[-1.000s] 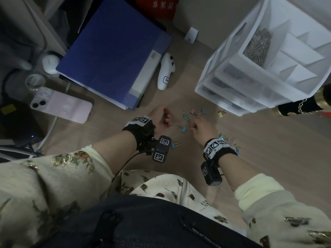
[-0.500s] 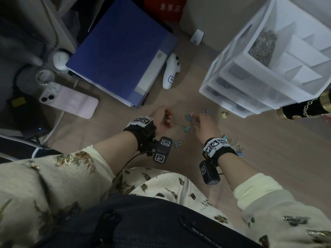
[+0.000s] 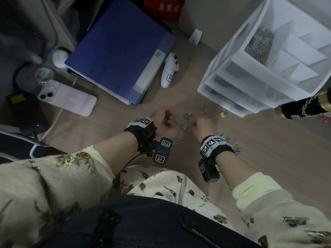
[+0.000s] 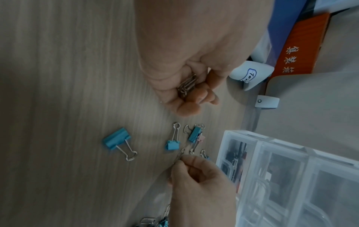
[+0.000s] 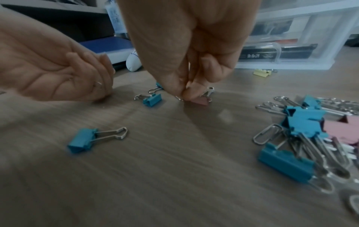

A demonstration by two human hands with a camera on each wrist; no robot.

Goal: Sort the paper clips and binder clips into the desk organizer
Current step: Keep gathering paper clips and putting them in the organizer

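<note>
Pinching a single paper clip (image 4: pixel 179 155) between thumb and fingertips, our right hand (image 3: pixel 203 127) works low over the wooden desk (image 3: pixel 268 158), just beside a pink binder clip (image 5: pixel 200 100). Our left hand (image 3: pixel 162 119) rests palm-up on its edge nearby, fingers curled round a small bunch of silver paper clips (image 4: pixel 187 85). Between the two hands lie scattered teal binder clips (image 4: pixel 116 140), with one more near the left wrist camera. A tangled heap of teal and pink binder clips mixed with paper clips (image 5: pixel 310 138) sits just beside our right wrist, and a lone yellow binder clip (image 3: pixel 223 114) lies close to the base of the desk organizer (image 3: pixel 223 83). That translucent drawer unit stands at the far right of the desk, one of its top compartments holding a pile of paper clips (image 3: pixel 260 44). A blue binder (image 3: pixel 118 51), a pink phone (image 3: pixel 69 100) and a white controller (image 3: pixel 169 70) lie further left.
</note>
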